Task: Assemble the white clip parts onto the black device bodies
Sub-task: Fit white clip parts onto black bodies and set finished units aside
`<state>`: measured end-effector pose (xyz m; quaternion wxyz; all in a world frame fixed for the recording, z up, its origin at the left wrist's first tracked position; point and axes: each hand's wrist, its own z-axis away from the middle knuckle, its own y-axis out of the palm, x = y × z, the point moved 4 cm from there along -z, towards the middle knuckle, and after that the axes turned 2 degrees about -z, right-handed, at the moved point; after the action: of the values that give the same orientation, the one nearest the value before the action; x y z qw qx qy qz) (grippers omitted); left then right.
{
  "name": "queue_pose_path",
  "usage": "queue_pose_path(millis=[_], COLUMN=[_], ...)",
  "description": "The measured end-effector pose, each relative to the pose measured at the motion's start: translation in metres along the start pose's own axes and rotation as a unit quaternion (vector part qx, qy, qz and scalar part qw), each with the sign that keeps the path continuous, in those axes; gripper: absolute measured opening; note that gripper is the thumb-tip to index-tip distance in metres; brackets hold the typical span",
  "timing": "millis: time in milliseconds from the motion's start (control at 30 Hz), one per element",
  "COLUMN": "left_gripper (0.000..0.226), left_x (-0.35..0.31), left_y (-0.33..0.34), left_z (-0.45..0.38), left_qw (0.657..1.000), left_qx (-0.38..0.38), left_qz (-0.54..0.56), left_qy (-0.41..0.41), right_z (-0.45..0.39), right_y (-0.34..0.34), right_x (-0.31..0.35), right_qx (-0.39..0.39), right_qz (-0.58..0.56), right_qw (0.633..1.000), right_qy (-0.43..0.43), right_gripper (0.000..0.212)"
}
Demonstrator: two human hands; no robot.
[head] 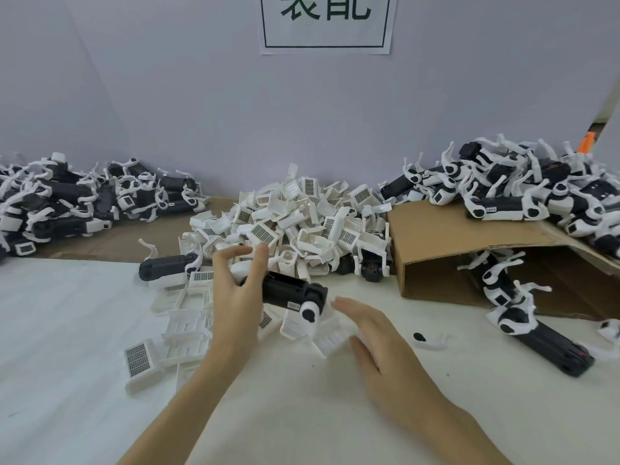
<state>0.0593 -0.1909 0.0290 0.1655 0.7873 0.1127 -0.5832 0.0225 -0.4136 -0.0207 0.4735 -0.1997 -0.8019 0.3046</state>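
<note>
Left hand (236,290) grips a black device body (291,292) by one end, held tilted above the white tabletop (67,330). Body is long, boxy, matte black, with a small white label on its side and a white round pivot cap with a black centre at the lower right end. Right hand (379,344) flat, fingers straight and together, holding nothing, just beside loose white clip parts (295,226) piled behind.
</note>
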Motion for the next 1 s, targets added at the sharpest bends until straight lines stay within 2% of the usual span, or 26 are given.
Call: queue_pose_path(millis=[67,233,400,500,533,633,800,933,1000], left_gripper=[0.036,0.027,0.041,0.048,0.050,0.050,0.040,0.038,0.037], left_x=[0.003,0.004,0.001,0.002,0.003,0.006,0.011,0.014,0.016], left_y=[-0.003,-0.001,0.005,0.007,0.007,0.010,0.014,0.017,0.018], left_z=[-0.004,-0.003,0.004,0.006,0.006,0.010,0.015,0.019,0.020], left_qw=[1.000,1.000,0.999,0.999,0.999,0.997,0.994,0.991,0.989], left_qx=[-0.008,0.000,0.023,0.032,0.036,0.053,0.075,0.098,0.110], left_qz=[0.004,-0.008,-0.032,-0.035,-0.035,-0.039,-0.069,-0.079,-0.088], left_qy=[-0.020,-0.030,-0.014,-0.013,-0.019,-0.030,-0.044,-0.041,-0.042], right_z=[0.000,-0.002,0.000,-0.001,-0.002,-0.003,-0.003,-0.004,-0.005], right_y=[0.005,0.003,0.001,-0.010,-0.014,-0.023,-0.025,-0.021,-0.020], right_x=[-0.008,-0.011,-0.013,-0.015,-0.014,-0.015,-0.019,-0.013,-0.011], right_qx=[0.031,0.009,0.000,-0.069,-0.098,-0.150,-0.170,-0.135,-0.115], right_qz=[0.083,0.093,0.021,-0.091,-0.164,-0.375,-0.497,-0.606,-0.608], right_qw=[0.996,0.996,0.999,0.987,0.972,0.897,0.817,0.740,0.741], right_qy=[-0.010,-0.004,0.046,0.115,0.139,0.183,0.238,0.261,0.259], right_gripper=[0.047,0.018,0.015,0.016,0.015,0.017,0.021,0.024,0.022])
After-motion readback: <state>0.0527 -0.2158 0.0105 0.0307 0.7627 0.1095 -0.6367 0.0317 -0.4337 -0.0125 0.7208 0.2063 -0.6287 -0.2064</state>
